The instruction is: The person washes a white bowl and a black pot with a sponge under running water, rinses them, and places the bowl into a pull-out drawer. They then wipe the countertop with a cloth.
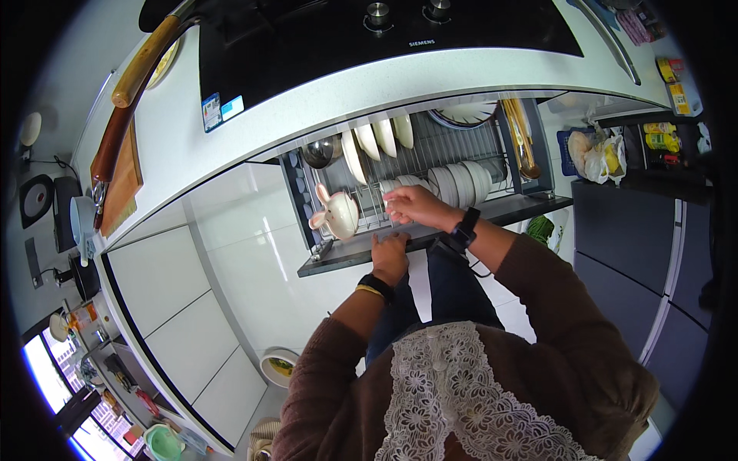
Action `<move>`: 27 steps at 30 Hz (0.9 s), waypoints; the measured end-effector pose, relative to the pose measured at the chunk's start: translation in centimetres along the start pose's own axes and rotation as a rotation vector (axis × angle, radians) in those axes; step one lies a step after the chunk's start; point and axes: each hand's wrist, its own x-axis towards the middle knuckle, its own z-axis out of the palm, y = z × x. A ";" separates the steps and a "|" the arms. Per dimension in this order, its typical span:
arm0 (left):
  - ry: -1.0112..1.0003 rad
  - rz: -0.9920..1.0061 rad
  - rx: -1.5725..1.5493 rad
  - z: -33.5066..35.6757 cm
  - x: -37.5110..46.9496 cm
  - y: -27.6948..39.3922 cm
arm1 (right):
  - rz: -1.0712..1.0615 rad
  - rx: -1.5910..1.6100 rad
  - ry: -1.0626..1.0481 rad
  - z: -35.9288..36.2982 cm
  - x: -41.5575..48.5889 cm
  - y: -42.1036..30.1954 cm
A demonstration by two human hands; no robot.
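Note:
A pulled-out dish drawer (490, 217) with a wire rack lies before me. My left hand (390, 256) has its fingers over the top edge of the drawer front. Above the rack, my right hand (424, 206) has its fingers loosely bent and apart, with nothing visible in them. It partly covers a row of white bowls (461, 181). Left of it sits a rabbit-eared ceramic bowl (341, 216). Behind stand several upright white plates (369, 141) and a metal bowl (320, 151). Plates with a dark rim (464, 114) lie at the back right.
Chopsticks (515, 129) fill the right-hand compartment. Above the drawer runs a white countertop (357, 80) with a black cooktop (323, 46). Wooden pan handles (144, 63) and a cutting board (124, 173) are at left. Green vegetables (540, 229) lie right of the drawer. A bowl (279, 366) stands low left.

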 end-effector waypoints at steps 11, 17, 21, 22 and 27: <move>0.237 -0.121 0.152 -3.7 4.4 0.0 | 0.351 -0.117 -0.180 -2.9 -4.5 1.4; 0.495 -0.160 0.156 -6.9 7.1 0.0 | 0.387 0.118 0.062 -5.7 -3.5 1.0; 0.574 -0.109 0.131 -8.4 7.8 0.6 | 0.365 0.385 0.108 -6.6 -0.8 -0.2; 0.511 -0.137 0.079 -8.6 7.9 0.7 | 0.391 0.419 0.127 -6.7 0.0 -0.6; 0.317 -0.213 0.075 -9.5 9.7 0.9 | 0.358 0.414 0.121 -8.2 3.0 -2.7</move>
